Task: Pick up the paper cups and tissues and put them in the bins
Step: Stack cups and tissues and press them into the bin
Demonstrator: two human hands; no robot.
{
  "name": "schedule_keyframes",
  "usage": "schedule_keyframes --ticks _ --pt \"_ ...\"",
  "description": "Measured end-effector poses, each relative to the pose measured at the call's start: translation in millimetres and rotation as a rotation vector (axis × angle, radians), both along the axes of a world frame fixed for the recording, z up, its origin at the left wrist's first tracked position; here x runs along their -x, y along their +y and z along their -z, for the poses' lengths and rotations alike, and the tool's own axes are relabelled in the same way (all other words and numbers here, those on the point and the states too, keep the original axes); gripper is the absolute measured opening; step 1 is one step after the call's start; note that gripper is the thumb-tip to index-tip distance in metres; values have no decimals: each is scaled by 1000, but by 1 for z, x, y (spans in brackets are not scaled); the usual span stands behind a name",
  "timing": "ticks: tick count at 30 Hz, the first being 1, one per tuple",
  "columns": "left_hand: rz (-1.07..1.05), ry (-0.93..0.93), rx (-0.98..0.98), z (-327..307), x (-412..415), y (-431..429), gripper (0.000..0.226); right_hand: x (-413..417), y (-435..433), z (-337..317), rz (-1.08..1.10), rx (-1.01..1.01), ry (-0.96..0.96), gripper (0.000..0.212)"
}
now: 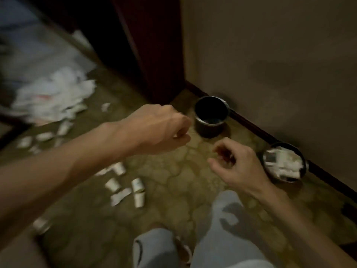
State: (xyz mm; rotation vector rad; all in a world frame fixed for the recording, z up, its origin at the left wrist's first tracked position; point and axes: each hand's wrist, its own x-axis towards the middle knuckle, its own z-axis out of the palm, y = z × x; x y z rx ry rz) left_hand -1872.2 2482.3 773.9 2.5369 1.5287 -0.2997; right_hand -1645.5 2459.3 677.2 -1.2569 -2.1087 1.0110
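Cups (125, 187) lie tipped on their sides in a loose cluster under my left forearm, back toward my body and on the outer side of the left hand (164, 128). In the one head view they are blurred, so I can only say their long axes point every which way, none of them upright. My left hand hangs just short of the empty bin (208, 130), knuckles toward its open mouth and fingers curled in under the palm. A sliver of white shows between thumb and fingers, and I cannot tell whether that is a scrap I am pinching or just the floor (183, 180) behind. My right hand (239, 165) hovers near the second bin (304, 169), which is already heaped with white paper. Its fingers are loosely bent and the thumb out, and it holds nothing that I can see. The tissues (54, 97) sit in a big pale pile well off beyond my left elbow, far from either hand, with more flattened cups strung between that pile and my arm. By my reckoning the left hand is the nearer one for the next pickup. It has to draw back from the bin and drop down and outward to the cluster. Since each cup lies flat, I would take it across its side, not from the rim. The empty bin, right ahead of that hand, looks like the natural place for it.
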Motion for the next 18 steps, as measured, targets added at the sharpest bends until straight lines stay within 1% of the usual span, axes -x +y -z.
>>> schedule_keyframes --ticks 1,3,6,7,8,10,13,15,18 --pt "-22 16 -1 -40 25 -30 26 26 -14 -32 -87 -4 8 23" --pt "-150 28 -1 -111 64 -97 26 76 -42 -84 -270 -6 26 34" --pt "-404 56 -45 -180 97 -198 26 135 -80 -141 -595 -43 49 27" --pt "-517 46 -74 -196 101 -234 27 152 -97 -155 -728 -56 40 25" --pt "-689 44 -110 -213 98 -284 28 176 -119 -170 -909 -94 28 24" --pt "-869 35 -128 -215 88 -329 32 185 -140 -178 -1038 -102 47 29" --pt "-1353 5 -193 -208 33 -436 38 208 -199 -179 -1448 -163 31 45" --pt "-1656 -19 -218 -191 -25 -496 37 207 -247 -177 -1675 -193 5 54" --pt "-2111 -84 -238 -157 -122 -556 31 187 -320 -160 -1976 -176 -9 47"
